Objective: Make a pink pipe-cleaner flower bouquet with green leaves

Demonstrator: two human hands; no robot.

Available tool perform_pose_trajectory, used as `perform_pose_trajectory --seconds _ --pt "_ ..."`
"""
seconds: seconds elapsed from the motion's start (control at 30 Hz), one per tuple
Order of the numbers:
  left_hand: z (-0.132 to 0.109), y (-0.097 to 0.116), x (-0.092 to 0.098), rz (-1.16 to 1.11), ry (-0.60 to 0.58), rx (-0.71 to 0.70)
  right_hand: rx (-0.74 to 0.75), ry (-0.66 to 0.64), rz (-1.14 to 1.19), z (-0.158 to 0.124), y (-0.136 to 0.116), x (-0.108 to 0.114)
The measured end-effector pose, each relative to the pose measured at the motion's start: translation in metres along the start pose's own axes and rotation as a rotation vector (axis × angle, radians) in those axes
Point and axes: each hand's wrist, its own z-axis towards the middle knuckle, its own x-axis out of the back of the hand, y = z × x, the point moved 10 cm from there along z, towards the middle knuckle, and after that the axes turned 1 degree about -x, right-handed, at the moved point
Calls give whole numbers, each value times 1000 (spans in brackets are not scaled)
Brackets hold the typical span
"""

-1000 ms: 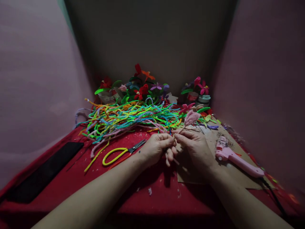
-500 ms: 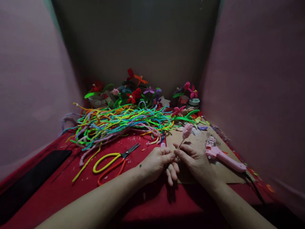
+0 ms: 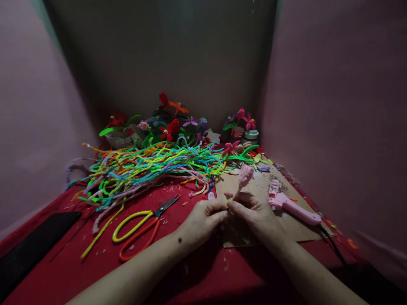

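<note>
A fuzzy pink pipe-cleaner flower bud (image 3: 245, 176) stands tilted on a thin pink stem above my hands. My right hand (image 3: 254, 214) pinches that stem between thumb and fingers. Close against it, my left hand (image 3: 206, 216) is closed, thumb and forefinger meeting at the stem's lower end, where a bit of green shows. The rest of the stem is hidden by my fingers. Both hands are over the near left part of a brown cardboard sheet (image 3: 299, 231).
Left of my hands lie scissors (image 3: 152, 218) with yellow and red handles. Behind is a heap of coloured pipe cleaners (image 3: 152, 165). A pink glue gun (image 3: 292, 207) rests on the cardboard at right. Finished flowers (image 3: 170, 129) and a jar (image 3: 251, 136) stand at the back.
The view has shifted, so everything sits further left. My left hand's lower fingers have curled in, and its grip has drawn in close to the stem's lower end.
</note>
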Motion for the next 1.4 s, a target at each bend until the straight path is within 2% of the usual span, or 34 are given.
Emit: perform_pose_trajectory --seconds 0.13,0.33,0.43,0.53,0.7,0.8,0.87,0.93,1.03,1.13,1.23,1.3,1.4 --pt "-1 5 2 46 -6 20 -4 10 115 3 0 7" --pt "-1 20 16 350 46 -60 351 53 230 -1 -41 29" --pt "0 22 20 488 62 -89 361 53 231 -3 -43 32" --pt "0 23 19 562 30 -95 365 36 264 -8 -44 30" --pt "-3 25 29 498 43 8 363 19 339 -17 -49 24" --pt "-6 40 32 352 115 -52 364 6 365 -21 -54 21" --pt "-8 50 28 322 177 -112 359 11 379 -22 -55 20" --pt "-9 58 18 386 220 -146 341 20 393 -23 -55 21" --pt "-8 67 -1 473 233 -198 307 9 398 -25 -54 20" --pt "-5 69 -13 424 224 -215 310 10 342 -30 -57 19" --pt "-5 66 -13 334 244 -190 335 73 207 -37 -59 29" --pt "-8 66 -10 280 275 -192 372 168 24 -42 -61 47" --pt "-12 65 -7 215 301 -191 429 381 -429 -52 -65 84"
